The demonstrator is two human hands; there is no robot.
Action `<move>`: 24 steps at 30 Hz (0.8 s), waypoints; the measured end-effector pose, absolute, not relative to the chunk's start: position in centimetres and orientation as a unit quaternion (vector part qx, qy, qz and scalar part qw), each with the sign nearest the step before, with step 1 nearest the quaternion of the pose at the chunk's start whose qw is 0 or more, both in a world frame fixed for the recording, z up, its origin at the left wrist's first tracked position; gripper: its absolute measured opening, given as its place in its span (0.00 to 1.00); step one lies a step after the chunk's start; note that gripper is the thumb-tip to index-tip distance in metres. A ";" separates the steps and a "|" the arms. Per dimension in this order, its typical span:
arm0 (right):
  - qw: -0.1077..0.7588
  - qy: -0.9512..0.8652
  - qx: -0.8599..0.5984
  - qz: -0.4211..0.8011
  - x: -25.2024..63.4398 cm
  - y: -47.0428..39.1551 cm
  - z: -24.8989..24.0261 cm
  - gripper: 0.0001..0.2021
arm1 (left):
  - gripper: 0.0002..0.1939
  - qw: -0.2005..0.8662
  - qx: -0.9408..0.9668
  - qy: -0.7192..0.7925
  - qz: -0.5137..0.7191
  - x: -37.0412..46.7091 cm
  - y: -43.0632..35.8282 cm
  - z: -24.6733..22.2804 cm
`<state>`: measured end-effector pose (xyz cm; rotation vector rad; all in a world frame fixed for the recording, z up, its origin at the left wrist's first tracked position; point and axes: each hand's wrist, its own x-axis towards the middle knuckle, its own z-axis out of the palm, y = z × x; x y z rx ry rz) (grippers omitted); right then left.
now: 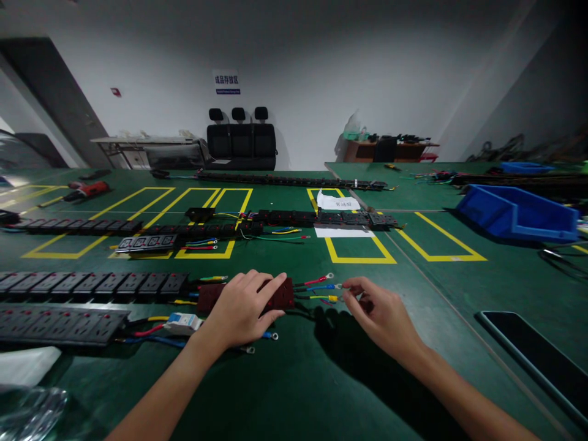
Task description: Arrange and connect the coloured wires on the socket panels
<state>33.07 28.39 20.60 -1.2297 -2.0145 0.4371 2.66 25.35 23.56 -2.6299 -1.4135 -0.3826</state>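
My left hand (244, 307) lies over a dark red socket block (283, 295), its fingers and thumb closed around the block's sides. Red, blue and yellow-green wires with metal ring terminals stick out from the block's right end. My right hand (379, 311) has thumb and forefinger pinched at the ring terminal (339, 286) of the blue wire; the fingertips partly hide the contact. Left of my left hand are black socket strips (96, 285) and a white-and-blue breaker (182, 323) with red and blue wires. More ring terminals (274, 336) show below my left hand.
Farther back on the green table (285, 251) lie more black socket strips (294, 180) and white paper (337, 202). A blue bin (519, 211) and a phone (537, 355) are on the right. A red power drill (87, 190) sits far left, clear plastic (32, 410) near left.
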 end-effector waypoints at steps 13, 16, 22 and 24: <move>0.358 -0.791 -0.465 0.170 33.2 28.3 20.6 0.09 | 0.34 0.063 -0.870 -0.472 -0.126 2.6 25.2 23.6; 0.356 -0.793 -0.465 0.169 33.2 28.2 20.5 0.09 | 0.34 0.063 -0.869 -0.474 -0.126 2.6 25.2 23.6; 0.357 -0.797 -0.456 0.170 33.1 28.2 20.6 0.08 | 0.35 0.067 -0.871 -0.469 -0.131 2.6 25.3 23.5; 0.355 -0.798 -0.457 0.168 33.1 28.2 20.6 0.08 | 0.35 0.067 -0.871 -0.469 -0.132 2.7 25.3 23.5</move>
